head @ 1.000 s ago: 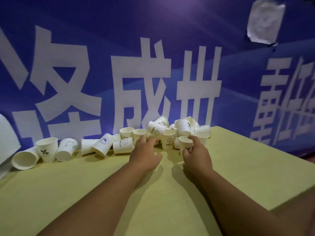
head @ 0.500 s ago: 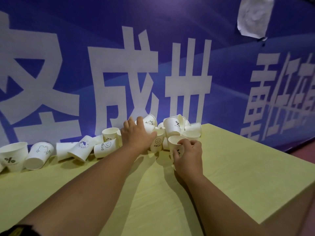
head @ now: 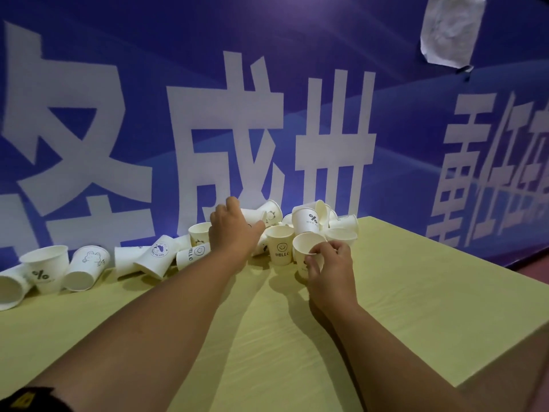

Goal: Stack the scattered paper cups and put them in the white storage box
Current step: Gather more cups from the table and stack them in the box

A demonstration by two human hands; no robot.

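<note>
left hand (head: 230, 231) farther in, gripping rear cup (head: 253, 214)

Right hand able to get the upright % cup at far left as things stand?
Probably not: the right hand holds a cup, and the left forearm lies across the way to the % cup. The left hand, gripping a lying cup, sits nearer.

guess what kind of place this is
Likely an event or promotional venue, not a home: a blue banner with large white characters hangs behind a yellow table piled with printed paper cups.
</note>
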